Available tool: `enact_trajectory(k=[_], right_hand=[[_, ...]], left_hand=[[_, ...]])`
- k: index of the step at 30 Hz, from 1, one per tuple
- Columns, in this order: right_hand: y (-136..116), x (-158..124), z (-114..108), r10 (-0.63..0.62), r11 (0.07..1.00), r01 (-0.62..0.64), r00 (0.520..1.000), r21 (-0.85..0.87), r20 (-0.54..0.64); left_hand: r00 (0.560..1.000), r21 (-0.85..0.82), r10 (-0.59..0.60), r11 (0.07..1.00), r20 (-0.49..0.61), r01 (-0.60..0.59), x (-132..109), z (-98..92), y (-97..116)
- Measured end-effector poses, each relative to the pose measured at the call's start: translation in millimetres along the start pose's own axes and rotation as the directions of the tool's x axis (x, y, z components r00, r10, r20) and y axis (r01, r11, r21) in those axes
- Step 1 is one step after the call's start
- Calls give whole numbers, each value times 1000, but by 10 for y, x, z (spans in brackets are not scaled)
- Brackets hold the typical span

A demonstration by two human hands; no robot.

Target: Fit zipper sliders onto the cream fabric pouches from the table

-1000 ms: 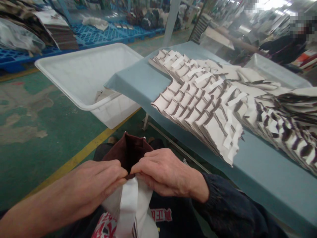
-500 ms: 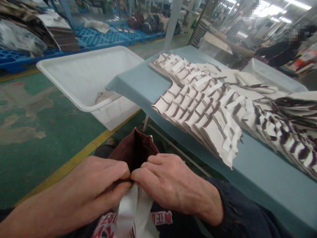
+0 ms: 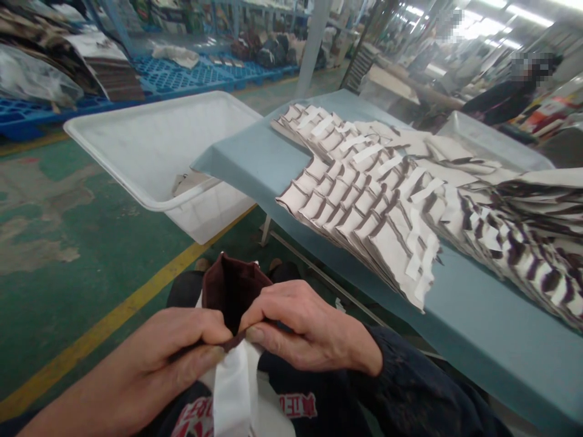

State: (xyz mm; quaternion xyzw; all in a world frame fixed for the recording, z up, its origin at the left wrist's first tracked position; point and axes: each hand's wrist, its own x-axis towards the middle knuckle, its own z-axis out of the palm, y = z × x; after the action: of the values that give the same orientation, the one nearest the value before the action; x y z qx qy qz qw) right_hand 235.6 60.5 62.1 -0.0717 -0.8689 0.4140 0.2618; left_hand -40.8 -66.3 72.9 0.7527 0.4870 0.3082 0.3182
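Note:
I hold a fabric piece (image 3: 237, 276) over my lap, dark brown inside and pale outside, its tube-like opening facing away from me. My left hand (image 3: 177, 349) pinches its near edge between thumb and bent fingers. Just to the right, my right hand (image 3: 305, 328) pinches the same brown edge, thumb below and index finger above. A short stretch of edge shows between the two hands. From there a white strip (image 3: 233, 388) hangs down the pale side. The lower part of the piece is partly hidden by the hands and the strip.
A blue-grey table (image 3: 248, 152) stands to the right, bearing overlapping stacks of pale pieces (image 3: 346, 194) with brown edges and white strips. Beyond its left end is a white plastic bin (image 3: 164, 127). Blue pallets (image 3: 168, 70) lie behind. A person (image 3: 510, 97) is at the far right.
My hands have moved slightly apart, uncovering a stretch of brown edge between them. The piece's opening has shifted left and looks wider. The right thumb now shows.

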Motion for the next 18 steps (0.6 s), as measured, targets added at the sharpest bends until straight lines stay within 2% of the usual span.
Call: enact_trajectory(k=[2, 5, 9, 12, 15, 18], right_hand=[[11, 22, 14, -38, 999, 39, 999, 18, -25], [9, 92, 53, -15, 996, 16, 1000, 87, -11], [-70, 113, 136, 113, 985, -120, 992, 121, 61], [-108, 45, 222, 166, 977, -169, 986, 130, 32], [-58, -7, 249, 91, 996, -91, 995, 2, -38], [38, 0, 151, -46, 988, 40, 998, -147, -40]], left_hand=[[1000, 23, 7, 1000, 7, -7, -2, -27, 36], [999, 15, 41, 999, -3, -41, 59, -36, 124], [997, -49, 79, 996, -24, -80, 176, -35, 187], [999, -115, 46, 992, 20, -43, 207, -32, 155], [999, -153, -7, 988, 34, 12, 177, -19, 66], [998, -177, -31, 983, 57, 41, 137, -25, -31]])
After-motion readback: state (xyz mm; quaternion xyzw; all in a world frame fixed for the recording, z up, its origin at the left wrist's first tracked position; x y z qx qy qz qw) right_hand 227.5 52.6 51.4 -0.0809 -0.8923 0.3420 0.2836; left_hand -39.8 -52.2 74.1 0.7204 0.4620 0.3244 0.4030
